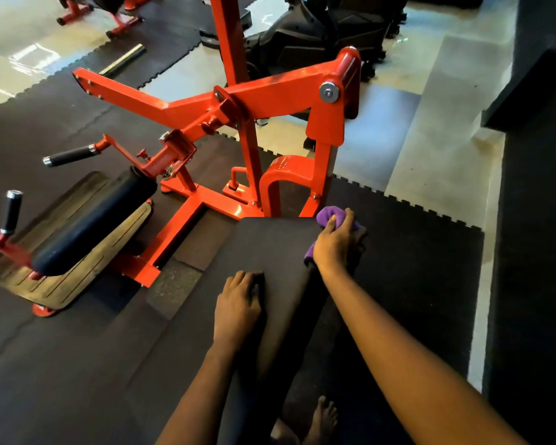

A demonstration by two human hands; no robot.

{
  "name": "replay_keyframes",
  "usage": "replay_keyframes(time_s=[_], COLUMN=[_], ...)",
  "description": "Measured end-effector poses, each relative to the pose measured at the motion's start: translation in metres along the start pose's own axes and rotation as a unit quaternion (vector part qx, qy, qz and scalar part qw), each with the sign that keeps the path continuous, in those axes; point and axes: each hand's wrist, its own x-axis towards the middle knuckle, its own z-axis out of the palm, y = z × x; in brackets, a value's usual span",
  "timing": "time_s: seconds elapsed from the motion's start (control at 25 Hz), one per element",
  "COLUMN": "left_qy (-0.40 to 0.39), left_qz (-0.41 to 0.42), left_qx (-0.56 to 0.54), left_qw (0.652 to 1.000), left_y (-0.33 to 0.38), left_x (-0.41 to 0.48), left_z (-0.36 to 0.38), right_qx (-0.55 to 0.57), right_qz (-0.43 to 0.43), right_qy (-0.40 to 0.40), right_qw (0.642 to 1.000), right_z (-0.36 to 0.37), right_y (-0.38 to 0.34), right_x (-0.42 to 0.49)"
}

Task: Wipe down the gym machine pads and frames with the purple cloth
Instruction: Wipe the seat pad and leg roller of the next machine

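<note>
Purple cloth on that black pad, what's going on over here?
A person is partway through a wipe-down. The right hand grips the purple cloth against the far right corner of the long black pad, while the left hand rests on the pad closer in. The machine's red frame and black roller pad sit beyond, with no hand on them.

most of the crumpled purple cloth (326,216) lies hidden under the right hand (336,244); the red painted metal upright post (227,36) runs off the top edge, and gold lettering (281,161) lower down is too small to read.
</note>
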Motion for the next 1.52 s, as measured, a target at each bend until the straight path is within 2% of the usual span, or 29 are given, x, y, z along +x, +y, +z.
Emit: replay_keyframes(time_s=[0.12,0.2,0.28,0.32,0.36,0.4,0.44,0.52,0.6,0.68,0.84,0.96,1.0,1.12,1.2,1.28,1.36,1.4,1.52], left_qy=[-0.02,-0.039,-0.061,-0.067,-0.066,-0.057,-0.043,-0.029,-0.034,-0.037,-0.014,-0.022,-0.028,-0.014,-0.016,-0.028,-0.027,-0.03,-0.038], left_qz=[-0.001,-0.004,-0.008,-0.008,-0.01,-0.017,-0.031,-0.067,-0.099,-0.137,-0.246,-0.363,-0.38,-0.388,-0.397,-0.408,-0.415,-0.417,-0.422], left_qx=[-0.016,-0.025,-0.038,-0.044,-0.05,-0.056,-0.06,-0.061,-0.049,-0.03,-0.021,-0.022,-0.009,0.003,0.012,0.022,0.025,0.027,0.027], left_qw=[1.0,0.999,0.997,0.997,0.997,0.997,0.997,0.995,0.993,0.989,0.969,0.931,0.924,0.922,0.918,0.912,0.909,0.908,0.905], left_y=[0.001,0.0,-0.004,-0.007,-0.008,-0.009,-0.011,-0.013,-0.009,-0.005,0.002,0.015,0.019,0.024,0.022,0.025,0.025,0.025,0.026], left_x=[-0.001,0.001,0.007,0.012,0.017,0.022,0.028,0.038,0.048,0.059,0.083,0.101,0.103,0.1,0.101,0.102,0.103,0.103,0.102], left_z=[-0.006,-0.011,-0.015,-0.016,-0.017,-0.018,-0.019,-0.016,-0.01,-0.006,0.01,0.03,0.035,0.04,0.041,0.043,0.045,0.044,0.044], right_qx=[0.016,-0.01,-0.012,0.015,0.049,0.074,0.06,-0.063,-0.145,-0.149,-0.148,-0.143,-0.132,-0.11,-0.063,-0.051,-0.063,-0.076,-0.07], right_qz=[0.038,0.019,-0.072,-0.136,-0.19,-0.211,-0.2,-0.15,-0.13,-0.116,-0.183,-0.16,-0.147,-0.091,-0.058,-0.111,-0.18,-0.182,-0.127], right_qy=[-0.075,-0.121,-0.077,-0.04,-0.035,-0.085,-0.177,-0.371,-0.466,-0.508,-0.535,-0.613,-0.624,-0.621,-0.671,-0.644,-0.651,-0.659,-0.66], right_qw=[0.996,0.992,0.994,0.99,0.98,0.971,0.962,0.914,0.863,0.84,0.811,0.761,0.756,0.771,0.737,0.755,0.734,0.726,0.737], right_z=[-0.014,-0.03,-0.046,-0.054,-0.061,-0.067,-0.069,-0.063,-0.054,-0.04,0.008,0.039,0.042,0.031,0.024,0.039,0.093,0.118,0.166], right_y=[-0.009,-0.006,-0.007,-0.009,-0.013,-0.019,-0.027,-0.037,-0.045,-0.046,-0.043,-0.048,-0.046,-0.028,-0.014,-0.018,-0.029,-0.035,-0.046], right_x=[0.044,0.058,0.055,0.052,0.052,0.054,0.054,0.061,0.076,0.091,0.113,0.131,0.139,0.146,0.142,0.143,0.141,0.138,0.132])
